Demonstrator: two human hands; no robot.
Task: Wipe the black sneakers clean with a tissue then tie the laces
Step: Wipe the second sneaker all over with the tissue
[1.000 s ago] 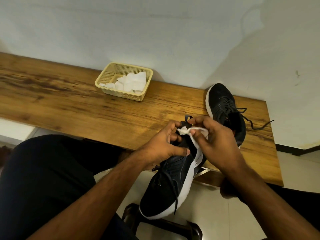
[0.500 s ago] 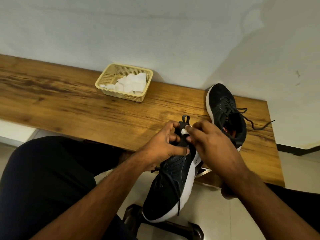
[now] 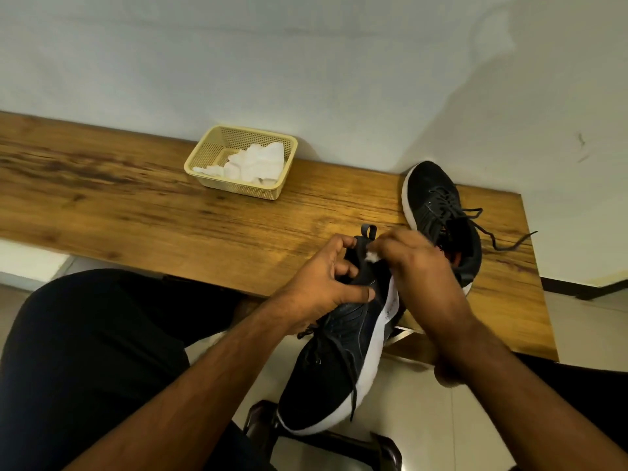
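From the head camera, both forearms reach forward and meet at the heel end of a black sneaker (image 3: 343, 355) held in the air in front of the table's (image 3: 142, 212) near edge. The left hand (image 3: 326, 283) curls round the sneaker's collar, thumb laid along the side and fingers hooked over the opening. The right hand (image 3: 418, 266) comes in from the other side with its back to the camera, fingers bent down against the heel and pinching a small wad of tissue (image 3: 372, 255); only a white scrap shows between the two hands, so how much of it is there cannot be told. The sneaker is black knit with a white sole, toe pointing down toward the camera, sole turned to the right, a grey pull loop standing up at the heel just above the tissue, and its lace (image 3: 350, 379) hanging loose and untied down the front. The second sneaker (image 3: 438, 212) lies on the table near its right end, toe toward the wall, just beyond the right hand, its laces untied and trailing toward the right edge. A basket (image 3: 285, 171) with more tissues (image 3: 255, 163) sits at the table's far edge by the wall, well apart from the hands.
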